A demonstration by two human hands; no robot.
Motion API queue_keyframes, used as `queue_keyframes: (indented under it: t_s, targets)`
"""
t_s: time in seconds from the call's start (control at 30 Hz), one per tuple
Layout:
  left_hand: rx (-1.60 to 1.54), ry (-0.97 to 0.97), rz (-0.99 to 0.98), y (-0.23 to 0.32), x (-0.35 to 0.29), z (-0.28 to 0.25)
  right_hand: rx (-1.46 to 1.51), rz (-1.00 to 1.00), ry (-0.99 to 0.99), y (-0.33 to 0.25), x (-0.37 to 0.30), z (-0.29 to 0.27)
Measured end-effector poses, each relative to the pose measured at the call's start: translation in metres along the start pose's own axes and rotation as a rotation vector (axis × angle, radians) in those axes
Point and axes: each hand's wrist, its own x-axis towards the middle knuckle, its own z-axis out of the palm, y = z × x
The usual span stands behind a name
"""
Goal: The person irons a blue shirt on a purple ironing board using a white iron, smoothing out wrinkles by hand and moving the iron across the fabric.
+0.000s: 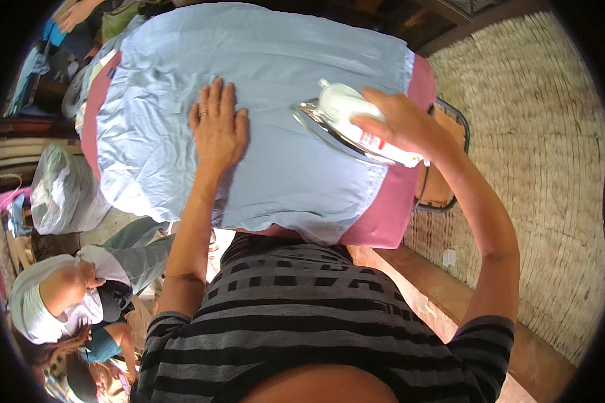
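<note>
A light blue cloth [269, 54] lies spread over a pink padded board [390, 201], which shows along the right and left edges. My left hand [218, 127] rests flat on the cloth, fingers stretched out, a ring on one of them. To the right, my right hand [400, 124] is wrapped round the handle of a white clothes iron [339, 107]. The iron's metal soleplate is tilted, its pointed tip toward the left; whether it touches the cloth I cannot tell. Small wrinkles run through the cloth at the left and near edges.
A chair [444, 161] with a tan seat and dark frame stands beyond the board's right end. Two people [67, 289] sit at lower left. A translucent plastic bag [67, 191] is left of the board. Another person's hand [77, 13] shows at top left.
</note>
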Motion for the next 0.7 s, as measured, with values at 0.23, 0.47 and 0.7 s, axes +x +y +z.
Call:
queue_keyframes:
  t_s: [0.23,0.47,0.7]
  targets:
    - [-0.012,-0.106,0.029,-0.027,0.013,-0.022,-0.090,-0.093,0.111,-0.013,0.013,0.023]
    - [-0.151,0.188,-0.031,-0.121,0.032,-0.053,-0.048,-0.063,0.171,-0.011,-0.001,0.031]
    - [0.024,-0.070,-0.542,-0.154,0.038,-0.081,-0.042,-0.029,0.223,-0.022,0.007,0.038]
